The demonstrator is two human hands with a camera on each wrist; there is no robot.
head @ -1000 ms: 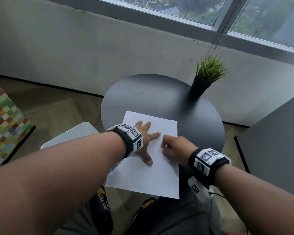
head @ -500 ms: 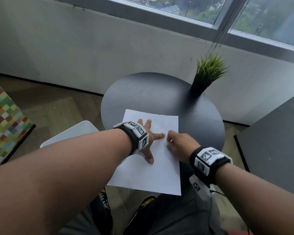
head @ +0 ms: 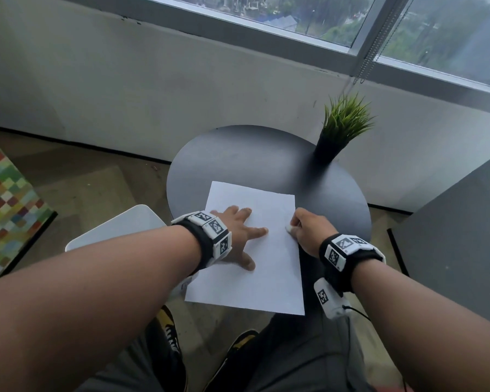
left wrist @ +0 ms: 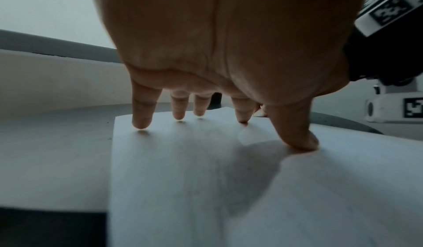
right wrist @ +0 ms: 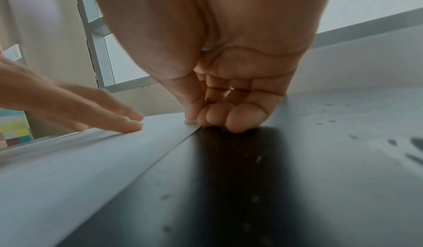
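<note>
Head view: the white paper sheet (head: 252, 284) is lying on the round black table (head: 238, 159), long axis running from the person toward the window wall and turned slightly clockwise, near short edge overhanging the table's near rim. The left hand (head: 235, 236) is pressing flat on the sheet's left half with fingers spread wide. The right hand (head: 309, 233) is sitting at the right long edge, fingers curled, thumb pinching a small white lump (head: 289, 229) whose nature I cannot tell. The wristbands (head: 215, 230) are carrying black-and-white square code markers. A potted grass plant (head: 343, 128) is standing at the table's far right. A second ago the right hand was resting over the sheet, nearer the left index finger; it is now out at the edge. Left wrist view: the fingertips (left wrist: 142, 122) and thumb are touching the paper (left wrist: 194, 178), splayed. Right wrist view: the curled fingers (right wrist: 242, 118) are bearing on the table (right wrist: 320, 160) just beside the sheet's edge (right wrist: 80, 169), the lump (right wrist: 190, 122) lying under the thumb.
</note>
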